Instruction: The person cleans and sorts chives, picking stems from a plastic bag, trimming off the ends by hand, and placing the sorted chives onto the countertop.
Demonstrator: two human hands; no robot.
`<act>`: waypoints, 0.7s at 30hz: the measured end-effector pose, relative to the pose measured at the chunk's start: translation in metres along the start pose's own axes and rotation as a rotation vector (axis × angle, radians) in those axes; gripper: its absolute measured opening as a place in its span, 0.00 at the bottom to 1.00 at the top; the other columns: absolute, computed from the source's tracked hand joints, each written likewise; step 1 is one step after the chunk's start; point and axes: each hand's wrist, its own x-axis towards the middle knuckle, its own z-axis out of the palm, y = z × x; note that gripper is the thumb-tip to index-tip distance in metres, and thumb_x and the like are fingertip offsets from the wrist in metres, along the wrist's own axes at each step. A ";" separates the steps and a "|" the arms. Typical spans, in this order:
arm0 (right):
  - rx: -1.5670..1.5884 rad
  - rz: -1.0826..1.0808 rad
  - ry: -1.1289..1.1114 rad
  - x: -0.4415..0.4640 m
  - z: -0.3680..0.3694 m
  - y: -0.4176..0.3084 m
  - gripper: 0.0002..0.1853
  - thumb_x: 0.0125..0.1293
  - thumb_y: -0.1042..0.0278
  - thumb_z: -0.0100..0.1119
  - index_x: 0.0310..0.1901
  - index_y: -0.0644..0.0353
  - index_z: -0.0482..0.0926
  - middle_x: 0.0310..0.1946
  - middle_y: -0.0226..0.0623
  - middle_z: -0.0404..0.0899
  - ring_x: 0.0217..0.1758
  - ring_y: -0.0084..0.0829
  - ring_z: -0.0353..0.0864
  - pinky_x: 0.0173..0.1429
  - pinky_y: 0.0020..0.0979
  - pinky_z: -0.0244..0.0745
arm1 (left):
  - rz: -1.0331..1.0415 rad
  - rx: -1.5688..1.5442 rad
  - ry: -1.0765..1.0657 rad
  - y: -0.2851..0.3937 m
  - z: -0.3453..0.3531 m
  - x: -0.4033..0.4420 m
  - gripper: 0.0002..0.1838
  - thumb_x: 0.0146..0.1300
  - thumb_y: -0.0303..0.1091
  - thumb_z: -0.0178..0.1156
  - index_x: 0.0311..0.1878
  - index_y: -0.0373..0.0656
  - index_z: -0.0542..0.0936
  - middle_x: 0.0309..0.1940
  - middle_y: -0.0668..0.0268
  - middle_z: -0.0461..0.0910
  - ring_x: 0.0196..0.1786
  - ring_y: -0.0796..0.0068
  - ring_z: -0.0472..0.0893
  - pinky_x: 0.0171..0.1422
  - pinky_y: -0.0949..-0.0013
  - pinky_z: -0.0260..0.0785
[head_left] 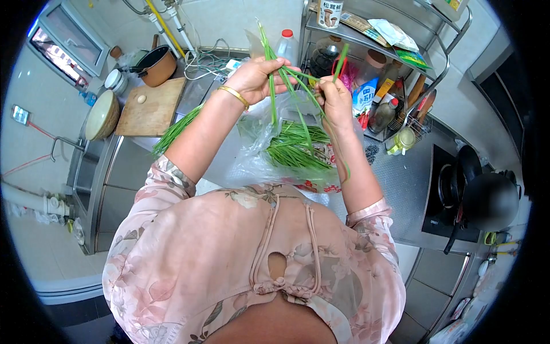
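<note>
My left hand (258, 81), with a gold bangle at the wrist, holds a few long garlic chives (272, 97) between thumb and fingers. Its other fingers are partly spread behind them. My right hand (336, 102) is closed in a pinch on green chive blades, some of which stretch across to the left hand. Below both hands, a pile of garlic chives (298, 150) lies on an opened clear plastic bag (238, 157). Another bunch of chives (177, 132) rests on the counter beyond my left forearm, partly hidden by it.
Left on the counter are a wooden cutting board (150, 109), a large bowl (103, 116) and a brown pot (157, 66). A metal rack (372, 43) with jars and packets stands behind the right hand. Farther right, pans (490, 200) sit at the stove (438, 215).
</note>
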 end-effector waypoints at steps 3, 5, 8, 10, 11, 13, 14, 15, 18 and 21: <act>0.172 0.029 0.155 0.002 0.006 0.000 0.03 0.57 0.71 0.50 0.29 0.60 0.72 0.23 0.28 0.71 0.19 0.15 0.62 0.22 0.16 0.56 | -0.018 -0.034 0.026 -0.002 0.007 0.003 0.08 0.64 0.35 0.49 0.41 0.42 0.71 0.42 0.60 0.77 0.38 0.72 0.80 0.35 0.75 0.74; 0.164 0.039 0.221 0.002 0.004 0.003 0.03 0.57 0.71 0.50 0.29 0.60 0.71 0.23 0.28 0.70 0.18 0.15 0.62 0.22 0.16 0.56 | -0.028 -0.046 0.021 -0.003 0.011 0.004 0.08 0.64 0.35 0.49 0.41 0.42 0.71 0.41 0.61 0.78 0.38 0.72 0.80 0.34 0.76 0.74; 0.139 -0.013 0.277 0.003 0.000 0.005 0.05 0.57 0.68 0.50 0.29 0.59 0.71 0.22 0.28 0.70 0.18 0.16 0.61 0.21 0.17 0.55 | -0.020 -0.024 0.034 -0.006 0.015 0.006 0.08 0.64 0.34 0.48 0.41 0.41 0.71 0.41 0.60 0.78 0.38 0.72 0.80 0.32 0.76 0.74; 0.118 -0.085 0.294 0.006 -0.013 0.004 0.05 0.58 0.68 0.49 0.29 0.59 0.71 0.22 0.29 0.69 0.18 0.16 0.61 0.21 0.18 0.54 | 0.013 -0.064 0.086 -0.005 0.013 0.008 0.08 0.64 0.34 0.48 0.41 0.41 0.71 0.41 0.60 0.78 0.38 0.73 0.80 0.32 0.76 0.75; 0.164 -0.084 0.289 0.011 -0.026 0.008 0.05 0.59 0.67 0.49 0.29 0.58 0.71 0.22 0.29 0.70 0.17 0.16 0.61 0.20 0.17 0.53 | 0.030 -0.084 0.112 -0.005 0.012 0.009 0.08 0.64 0.34 0.48 0.41 0.41 0.71 0.41 0.60 0.78 0.38 0.73 0.80 0.32 0.76 0.75; 0.102 0.099 0.197 0.004 -0.022 -0.002 0.06 0.60 0.66 0.49 0.30 0.58 0.70 0.24 0.30 0.73 0.17 0.16 0.61 0.20 0.18 0.55 | 0.029 -0.077 0.095 -0.002 0.008 0.009 0.08 0.65 0.34 0.47 0.41 0.41 0.71 0.42 0.59 0.78 0.38 0.74 0.80 0.33 0.76 0.75; 0.071 0.191 0.150 0.000 -0.020 -0.005 0.07 0.61 0.65 0.49 0.30 0.58 0.70 0.25 0.31 0.74 0.17 0.17 0.61 0.20 0.18 0.56 | 0.027 -0.073 0.088 -0.001 0.007 0.009 0.08 0.65 0.34 0.47 0.41 0.41 0.71 0.42 0.59 0.77 0.38 0.74 0.80 0.33 0.76 0.75; 0.056 0.175 0.049 -0.003 -0.017 -0.002 0.09 0.63 0.62 0.49 0.32 0.59 0.70 0.30 0.33 0.77 0.18 0.17 0.64 0.20 0.19 0.58 | 0.032 -0.066 0.098 -0.001 0.007 0.010 0.08 0.65 0.34 0.47 0.41 0.41 0.71 0.42 0.59 0.78 0.37 0.74 0.80 0.33 0.76 0.75; -0.061 0.179 -0.091 -0.009 -0.005 -0.005 0.09 0.65 0.62 0.48 0.36 0.60 0.70 0.33 0.36 0.78 0.19 0.18 0.67 0.21 0.19 0.61 | 0.042 -0.042 0.105 -0.003 0.007 0.013 0.08 0.65 0.34 0.46 0.42 0.41 0.70 0.43 0.59 0.77 0.39 0.74 0.79 0.35 0.75 0.75; -0.207 0.195 -0.232 -0.013 0.000 -0.007 0.11 0.64 0.61 0.49 0.39 0.60 0.74 0.22 0.26 0.71 0.20 0.15 0.64 0.22 0.17 0.57 | 0.049 -0.024 0.111 -0.004 0.004 0.014 0.08 0.65 0.34 0.46 0.42 0.41 0.69 0.43 0.59 0.77 0.40 0.73 0.79 0.37 0.74 0.74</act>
